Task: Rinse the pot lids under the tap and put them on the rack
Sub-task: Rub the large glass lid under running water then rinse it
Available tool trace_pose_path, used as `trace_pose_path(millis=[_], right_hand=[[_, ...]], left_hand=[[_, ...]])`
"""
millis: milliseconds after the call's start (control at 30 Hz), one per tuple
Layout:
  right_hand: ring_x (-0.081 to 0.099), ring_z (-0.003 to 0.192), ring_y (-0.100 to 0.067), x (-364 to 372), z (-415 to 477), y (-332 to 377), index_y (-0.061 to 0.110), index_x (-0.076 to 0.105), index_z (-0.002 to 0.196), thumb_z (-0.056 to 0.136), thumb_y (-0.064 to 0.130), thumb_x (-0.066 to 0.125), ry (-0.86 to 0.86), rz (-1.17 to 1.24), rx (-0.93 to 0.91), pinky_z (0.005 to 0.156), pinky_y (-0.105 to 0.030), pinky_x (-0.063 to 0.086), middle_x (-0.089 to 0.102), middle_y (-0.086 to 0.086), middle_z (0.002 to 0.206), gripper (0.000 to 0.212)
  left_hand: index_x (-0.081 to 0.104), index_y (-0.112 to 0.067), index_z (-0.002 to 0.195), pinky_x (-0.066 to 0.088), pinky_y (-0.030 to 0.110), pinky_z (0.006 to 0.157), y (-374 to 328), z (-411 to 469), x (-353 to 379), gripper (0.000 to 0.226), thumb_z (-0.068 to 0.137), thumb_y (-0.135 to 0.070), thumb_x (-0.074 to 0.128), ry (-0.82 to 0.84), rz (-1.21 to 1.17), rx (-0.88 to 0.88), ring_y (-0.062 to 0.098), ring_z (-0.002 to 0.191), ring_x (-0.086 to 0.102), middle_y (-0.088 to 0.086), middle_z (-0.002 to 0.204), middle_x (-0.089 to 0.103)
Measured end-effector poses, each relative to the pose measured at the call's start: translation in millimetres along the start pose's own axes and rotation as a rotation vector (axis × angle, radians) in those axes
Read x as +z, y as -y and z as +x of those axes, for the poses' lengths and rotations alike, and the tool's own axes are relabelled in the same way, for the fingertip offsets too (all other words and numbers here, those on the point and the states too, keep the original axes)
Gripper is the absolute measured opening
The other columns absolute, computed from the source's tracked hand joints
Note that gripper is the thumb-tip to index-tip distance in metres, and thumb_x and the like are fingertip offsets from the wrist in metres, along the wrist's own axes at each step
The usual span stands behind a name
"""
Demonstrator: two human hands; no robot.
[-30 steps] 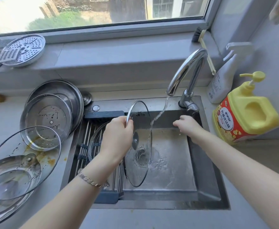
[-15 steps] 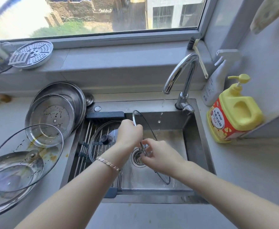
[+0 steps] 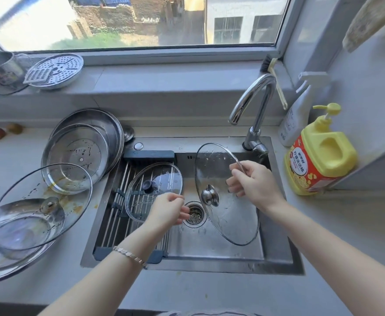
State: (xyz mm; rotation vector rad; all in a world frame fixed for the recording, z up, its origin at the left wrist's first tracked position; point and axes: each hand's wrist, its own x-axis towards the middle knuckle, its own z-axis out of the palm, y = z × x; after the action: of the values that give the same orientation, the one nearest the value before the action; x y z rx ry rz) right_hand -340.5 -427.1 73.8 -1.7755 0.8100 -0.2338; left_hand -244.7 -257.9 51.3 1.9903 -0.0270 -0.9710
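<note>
Head view: both forearms reached over the sink (image 3: pixel 209 267), seen from above.
Left hand (image 3: pixel 167 209): hung over the basin beside the drain (image 3: pixel 195 215), fingers loosely curled, holding nothing.
Rack (image 3: pixel 116 224): roll-up bars spanned the sink's left part; one glass lid with a dark knob (image 3: pixel 162 179) lay flat on the far bars.
Held lid (image 3: pixel 230 220): a wet glass lid stood nearly on edge over the basin's right part, its steel knob (image 3: pixel 209 198) facing left. Whether its lower rim touched the sink floor could not be told.
Right hand (image 3: pixel 254 184): fingers and thumb pinched that lid's upper rim.
Step in hand (judged): rinsing looked finished, and transfer to the rack came next. The free hand would best take the knob, so the slippery rim bears less load. The lid should go down on the near bars, overlapping rather than striking the lid lying there.
Waiting lids (image 3: pixel 27 213): soiled glass and steel lids lay stacked on the counter (image 3: pixel 9 160) left of the sink.
Tap (image 3: pixel 255 96): no stream showed at the spout.
</note>
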Motion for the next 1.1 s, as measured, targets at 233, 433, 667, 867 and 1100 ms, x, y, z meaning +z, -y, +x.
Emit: trace_pose_path(millis=[233, 433, 667, 867, 1100], right_hand=[[0.068, 0.066, -0.024, 2.5, 0.3, 1.9, 0.025, 0.06, 0.081, 0.091, 0.016, 0.051, -0.038, -0.102, -0.068, 0.066, -0.037, 0.053, 0.07, -0.005, 0.071, 0.017], [0.067, 0.063, -0.022, 5.2, 6.2, 8.2, 0.016, 0.062, 0.084, 0.091, 0.017, 0.049, -0.058, -0.14, -0.012, 0.065, -0.037, 0.053, 0.069, -0.002, 0.066, 0.015], [0.067, 0.06, -0.026, 9.3, 3.3, 12.0, 0.018, 0.057, 0.075, 0.091, 0.013, 0.047, -0.126, -0.05, 0.069, 0.06, -0.036, 0.054, 0.07, -0.013, 0.072, 0.019], [0.066, 0.059, -0.024, 24.2, -2.4, 8.1, 0.011, 0.06, 0.077, 0.089, 0.018, 0.049, -0.176, -0.068, 0.068, 0.068, -0.044, 0.054, 0.068, -0.007, 0.065, 0.018], [0.065, 0.05, -0.016, 41.8, -5.8, 13.9, 0.016, 0.057, 0.086, 0.097, 0.012, 0.045, -0.268, 0.364, 0.106, 0.047, -0.025, 0.05, 0.067, -0.013, 0.071, 0.017]], left_hand=[[0.059, -0.007, 0.101, 0.045, 0.021, 0.055, 26.7, -5.0, -6.4, 0.019, 0.093, -0.006, 0.041, -0.011, 0.026, -0.034, 0.013, 0.061, 0.059, 0.006, 0.08, 0.063], [0.058, -0.008, 0.098, 0.042, 0.022, 0.053, 41.6, -6.5, -10.9, 0.018, 0.093, -0.006, 0.041, -0.005, 0.053, -0.051, 0.014, 0.059, 0.058, 0.005, 0.079, 0.061], [0.059, -0.007, 0.099, 0.043, 0.023, 0.054, 43.5, -4.0, -25.4, 0.021, 0.093, -0.005, 0.04, -0.011, 0.106, -0.041, 0.015, 0.062, 0.06, 0.005, 0.083, 0.064], [0.06, -0.009, 0.1, 0.047, 0.025, 0.061, 39.7, 7.8, -47.6, 0.021, 0.094, -0.009, 0.04, -0.016, 0.172, -0.007, 0.014, 0.067, 0.062, 0.008, 0.09, 0.066], [0.057, -0.01, 0.104, 0.046, 0.025, 0.06, 49.4, 19.3, -88.7, 0.019, 0.095, -0.011, 0.041, -0.091, 0.139, -0.005, 0.013, 0.066, 0.062, 0.008, 0.091, 0.065]])
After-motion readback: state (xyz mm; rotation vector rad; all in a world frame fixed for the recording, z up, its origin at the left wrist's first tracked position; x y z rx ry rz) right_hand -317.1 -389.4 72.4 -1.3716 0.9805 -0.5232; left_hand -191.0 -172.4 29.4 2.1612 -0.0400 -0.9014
